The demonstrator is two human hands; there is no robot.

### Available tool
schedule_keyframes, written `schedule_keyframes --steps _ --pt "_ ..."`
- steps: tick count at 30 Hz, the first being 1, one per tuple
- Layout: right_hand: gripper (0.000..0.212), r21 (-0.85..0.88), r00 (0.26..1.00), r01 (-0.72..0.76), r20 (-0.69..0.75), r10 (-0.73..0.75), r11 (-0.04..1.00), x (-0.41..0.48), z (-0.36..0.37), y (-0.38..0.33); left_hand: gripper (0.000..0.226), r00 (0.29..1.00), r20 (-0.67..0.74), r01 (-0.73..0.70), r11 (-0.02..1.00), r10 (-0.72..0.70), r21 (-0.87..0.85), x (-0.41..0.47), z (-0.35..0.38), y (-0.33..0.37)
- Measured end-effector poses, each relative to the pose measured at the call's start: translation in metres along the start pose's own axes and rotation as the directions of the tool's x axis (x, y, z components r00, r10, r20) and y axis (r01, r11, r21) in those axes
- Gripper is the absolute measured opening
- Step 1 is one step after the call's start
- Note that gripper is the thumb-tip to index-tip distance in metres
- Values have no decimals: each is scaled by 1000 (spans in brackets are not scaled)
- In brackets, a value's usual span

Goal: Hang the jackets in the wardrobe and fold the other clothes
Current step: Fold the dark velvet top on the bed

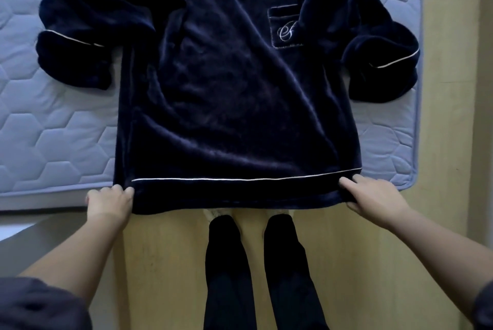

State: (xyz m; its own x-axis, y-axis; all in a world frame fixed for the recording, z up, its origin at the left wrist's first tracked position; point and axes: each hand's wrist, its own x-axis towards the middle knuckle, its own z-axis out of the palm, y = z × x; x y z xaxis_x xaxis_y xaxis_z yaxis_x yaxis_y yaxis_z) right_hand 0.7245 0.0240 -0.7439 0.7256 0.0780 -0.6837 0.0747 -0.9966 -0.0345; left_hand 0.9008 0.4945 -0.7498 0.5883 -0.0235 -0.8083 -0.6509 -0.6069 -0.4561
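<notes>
A dark navy velvet top (229,95) with white piping and a monogrammed chest pocket lies face up on the quilted mattress (53,121). Its hem hangs slightly over the mattress's near edge. Both sleeves are bunched at the sides. My left hand (109,203) pinches the hem's left corner. My right hand (373,196) grips the hem's right corner, fingers curled round the fabric.
The light blue mattress ends near my legs (253,271), which stand on a pale wooden floor (165,263). A wooden strip (448,89) runs along the mattress's right side. A grey surface (26,228) lies at lower left.
</notes>
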Motion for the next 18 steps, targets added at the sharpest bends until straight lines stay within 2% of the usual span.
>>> schedule_keyframes --steps 1,3,5,8,11,13,18 --pt "44 4 999 25 -25 -25 1000 -4 -1 3 30 1000 27 -11 1000 10 24 2 1 -2" --pt "34 6 1000 16 4 -16 1000 -12 4 7 33 996 92 -24 998 18 66 5 0 -5" --pt "23 -3 987 -74 141 74 997 -19 10 6 36 986 164 -35 992 14 125 7 1 -5" --pt "25 -2 954 -111 280 107 994 -13 6 -6 42 962 271 -53 979 -3 197 5 -5 -2" --pt "34 3 882 -134 457 118 991 0 -2 -11 43 946 325 -41 993 2 113 5 -12 -1" --pt "35 13 845 -159 520 129 987 7 -14 -13 42 952 305 -8 999 23 -48 3 -19 -4" --pt "24 162 937 -198 320 138 967 26 -72 -39 21 995 8 -91 950 97 -299 -13 -70 -16"
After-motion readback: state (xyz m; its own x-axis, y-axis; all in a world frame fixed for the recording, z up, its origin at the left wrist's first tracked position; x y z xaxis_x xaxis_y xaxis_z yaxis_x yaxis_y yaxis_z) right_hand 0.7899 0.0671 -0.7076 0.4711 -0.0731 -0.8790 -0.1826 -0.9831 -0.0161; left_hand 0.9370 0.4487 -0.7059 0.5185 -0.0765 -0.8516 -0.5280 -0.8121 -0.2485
